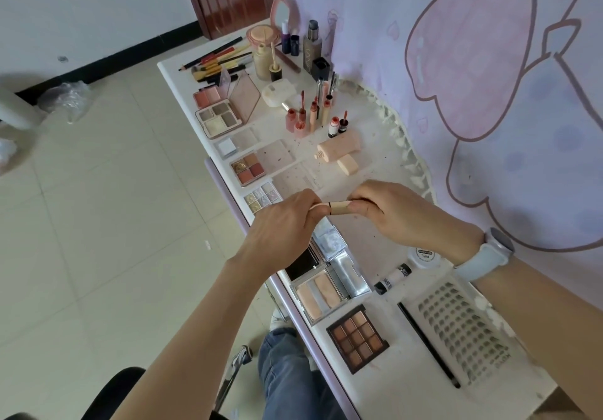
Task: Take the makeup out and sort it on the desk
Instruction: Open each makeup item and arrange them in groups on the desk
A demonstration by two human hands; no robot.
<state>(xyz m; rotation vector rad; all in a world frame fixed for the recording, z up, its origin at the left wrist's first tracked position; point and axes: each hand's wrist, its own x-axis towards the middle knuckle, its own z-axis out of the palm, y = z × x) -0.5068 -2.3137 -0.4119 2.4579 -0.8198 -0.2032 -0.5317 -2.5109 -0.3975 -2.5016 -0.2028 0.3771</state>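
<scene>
Jeans [287,374] cover the person's lap at the bottom, close to the white desk [391,387]. Near that end lies a square dark palette [358,338] with nine brown blocks, and beside it a thin black pencil [427,344] and a bumpy grey tray [463,331] of tiny lashes. A little farther sit a shiny clear case [321,292] with peach powder, a small black and white tube [393,277] and a round white jar [425,255]. Above the desk, both hands meet on a smooth beige lip tube [339,207], held flat in the air. The left hand [284,224] pinches the pale end, and the right hand [398,214] pinches the tan end with its fingertips. A light blue watch [489,253] wraps the right wrist. The hands hide part of a small sparkly palette [262,198] and the clear case below them. Past the hands lie a red and orange palette [248,167], a grey one [218,119] and a pink one [207,96], all flat and square. A soft peach bottle [339,147] lies on its side next to them. Little red and pink lip tubes [310,113] stand up in a bunch. Far back are long brushes [215,60], tall glass bottles [311,44] and a pink round mirror [284,12], with a purple cartoon cloth [456,60] hanging on the right.
</scene>
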